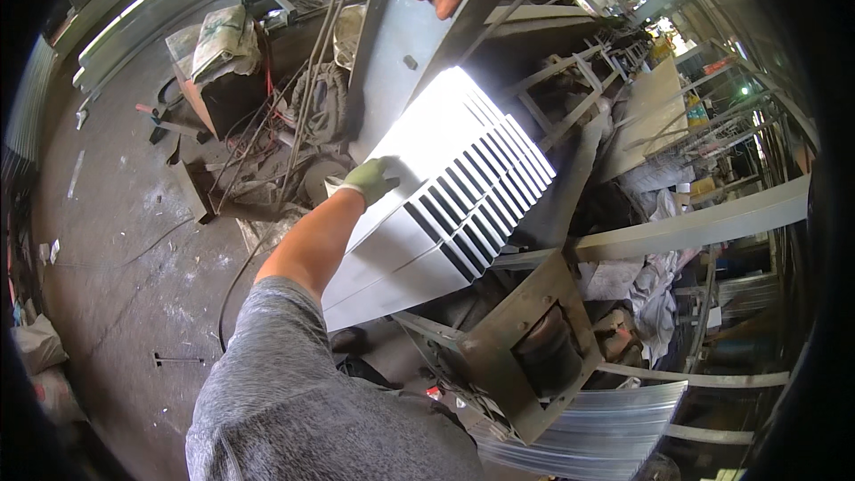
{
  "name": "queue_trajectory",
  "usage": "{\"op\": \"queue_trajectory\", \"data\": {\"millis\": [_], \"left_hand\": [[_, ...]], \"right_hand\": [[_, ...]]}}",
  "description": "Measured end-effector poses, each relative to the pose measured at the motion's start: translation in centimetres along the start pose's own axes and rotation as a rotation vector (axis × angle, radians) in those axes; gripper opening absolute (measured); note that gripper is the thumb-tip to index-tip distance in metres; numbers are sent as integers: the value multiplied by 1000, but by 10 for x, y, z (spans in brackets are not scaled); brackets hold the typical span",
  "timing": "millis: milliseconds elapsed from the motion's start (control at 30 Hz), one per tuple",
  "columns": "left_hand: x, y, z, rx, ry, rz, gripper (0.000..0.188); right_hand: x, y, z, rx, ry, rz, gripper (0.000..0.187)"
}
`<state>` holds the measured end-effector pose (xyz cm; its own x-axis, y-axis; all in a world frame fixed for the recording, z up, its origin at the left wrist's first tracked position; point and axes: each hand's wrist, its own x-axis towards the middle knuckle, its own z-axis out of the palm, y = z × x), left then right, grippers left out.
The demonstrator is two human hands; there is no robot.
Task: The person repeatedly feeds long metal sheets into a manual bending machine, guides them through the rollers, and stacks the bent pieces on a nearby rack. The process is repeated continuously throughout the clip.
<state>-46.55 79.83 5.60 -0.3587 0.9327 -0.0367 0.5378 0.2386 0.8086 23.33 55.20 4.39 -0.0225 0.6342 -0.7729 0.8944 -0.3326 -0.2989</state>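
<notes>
At near end of grey metal bench (388, 67), white slotted stack (436, 200); gloved left hand (370, 180) half-open on top (firm grip: cannot tell). Seems steadying step; next move likely calls for even support.

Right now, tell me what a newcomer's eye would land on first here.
Probably the glaring white stack in the middle, its right side striped with dark gaps. Next would come the left hand, gloved in pale green, at the stack's left edge. Below and to the right, a brownish metal frame with a dark opening also stands out.
</notes>
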Motion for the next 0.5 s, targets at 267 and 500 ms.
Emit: {"op": "queue_trajectory", "data": {"millis": [267,500], "left_hand": [[7,-3,15,320,-194,-122,53],[16,-8,15,298,-241,-107,67]], "right_hand": [[-10,3,5,32,13,26,43],[-20,7,14,52,29,30,44]]}}
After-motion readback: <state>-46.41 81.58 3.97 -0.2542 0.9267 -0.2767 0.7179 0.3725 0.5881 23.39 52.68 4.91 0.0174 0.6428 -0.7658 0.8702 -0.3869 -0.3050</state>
